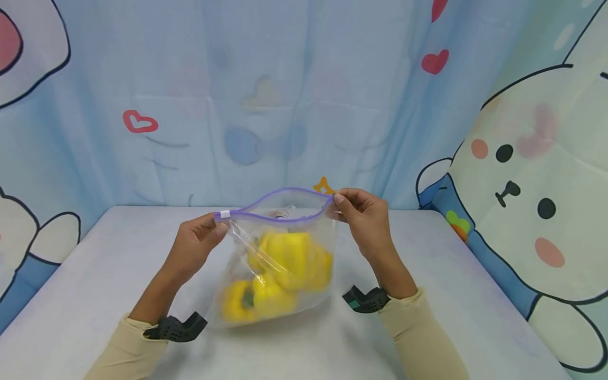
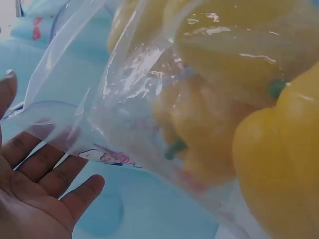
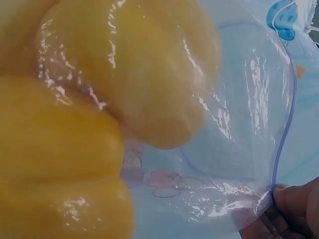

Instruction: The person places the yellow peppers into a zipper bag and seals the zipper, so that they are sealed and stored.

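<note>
A clear zip bag (image 1: 285,219) with a purple rim hangs between both hands, its mouth parted. Inside lie several yellow bell peppers (image 1: 290,258), some with green stems showing. My left hand (image 1: 197,240) pinches the bag's upper left corner, beside a white slider (image 1: 225,214). At the upper right corner, the thumb and fingers of my right hand (image 1: 366,219) pinch the rim. The left wrist view shows peppers (image 2: 209,124) through the plastic, the left hand's other fingers spread. Whether the bag's bottom touches the table cannot be told.
A white-covered table (image 1: 95,295) lies beneath the bag. Behind it hangs a light blue curtain (image 1: 266,63) printed with hearts and cartoon animals. Dark wrist cameras (image 1: 182,328) sit on both forearms, over beige sleeves (image 1: 423,338).
</note>
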Action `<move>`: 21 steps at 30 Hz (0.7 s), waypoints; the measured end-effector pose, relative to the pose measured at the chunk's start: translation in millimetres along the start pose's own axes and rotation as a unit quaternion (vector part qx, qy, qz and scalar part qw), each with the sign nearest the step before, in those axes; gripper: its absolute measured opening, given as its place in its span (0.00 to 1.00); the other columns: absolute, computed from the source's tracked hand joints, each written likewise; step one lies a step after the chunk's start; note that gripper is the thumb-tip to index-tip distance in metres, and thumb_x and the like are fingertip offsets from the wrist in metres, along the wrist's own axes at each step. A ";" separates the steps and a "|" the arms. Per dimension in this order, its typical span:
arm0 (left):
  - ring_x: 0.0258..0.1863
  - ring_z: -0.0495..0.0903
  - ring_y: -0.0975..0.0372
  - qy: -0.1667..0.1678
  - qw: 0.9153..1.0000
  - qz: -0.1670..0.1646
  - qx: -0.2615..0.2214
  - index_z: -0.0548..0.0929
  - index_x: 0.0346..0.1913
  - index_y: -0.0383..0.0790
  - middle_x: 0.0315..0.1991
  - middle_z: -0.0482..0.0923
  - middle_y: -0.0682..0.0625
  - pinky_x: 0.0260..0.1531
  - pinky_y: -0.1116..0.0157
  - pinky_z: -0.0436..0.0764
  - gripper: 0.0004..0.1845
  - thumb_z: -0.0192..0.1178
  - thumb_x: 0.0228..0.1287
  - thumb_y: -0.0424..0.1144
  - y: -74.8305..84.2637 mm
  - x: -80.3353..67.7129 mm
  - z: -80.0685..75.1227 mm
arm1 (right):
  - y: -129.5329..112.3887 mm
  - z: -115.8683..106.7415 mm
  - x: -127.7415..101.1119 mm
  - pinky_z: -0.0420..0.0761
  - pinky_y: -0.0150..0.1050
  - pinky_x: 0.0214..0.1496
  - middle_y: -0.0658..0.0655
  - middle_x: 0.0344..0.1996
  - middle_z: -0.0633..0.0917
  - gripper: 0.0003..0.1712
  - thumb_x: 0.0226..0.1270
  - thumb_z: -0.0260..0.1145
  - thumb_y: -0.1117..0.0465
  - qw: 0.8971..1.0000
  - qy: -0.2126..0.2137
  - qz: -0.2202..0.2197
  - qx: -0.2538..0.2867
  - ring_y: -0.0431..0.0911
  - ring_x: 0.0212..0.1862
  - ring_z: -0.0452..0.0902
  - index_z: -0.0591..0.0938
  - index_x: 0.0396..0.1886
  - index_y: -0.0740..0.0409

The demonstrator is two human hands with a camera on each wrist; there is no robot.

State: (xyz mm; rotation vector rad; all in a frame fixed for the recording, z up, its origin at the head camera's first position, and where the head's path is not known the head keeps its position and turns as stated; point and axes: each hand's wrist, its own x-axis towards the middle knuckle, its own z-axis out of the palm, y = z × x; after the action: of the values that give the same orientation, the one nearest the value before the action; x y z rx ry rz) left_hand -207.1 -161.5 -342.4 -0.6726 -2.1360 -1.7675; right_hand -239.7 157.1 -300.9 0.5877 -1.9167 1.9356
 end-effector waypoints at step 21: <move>0.43 0.84 0.64 0.098 0.995 -0.015 -0.003 0.82 0.48 0.22 0.38 0.86 0.54 0.47 0.69 0.79 0.19 0.53 0.72 0.39 13.9 3.9 -6.7 | 0.8 -20.4 7.2 0.84 0.40 0.43 0.55 0.31 0.84 0.15 0.68 0.62 0.67 0.999 0.033 0.004 -0.024 0.44 0.33 0.85 0.79 0.44 0.79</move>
State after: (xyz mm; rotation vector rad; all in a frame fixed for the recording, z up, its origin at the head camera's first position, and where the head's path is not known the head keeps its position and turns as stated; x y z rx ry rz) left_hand -203.7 -165.4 -327.4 -0.4494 -2.0199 -1.7752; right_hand -247.1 177.2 -297.8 0.4983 -1.9227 1.8831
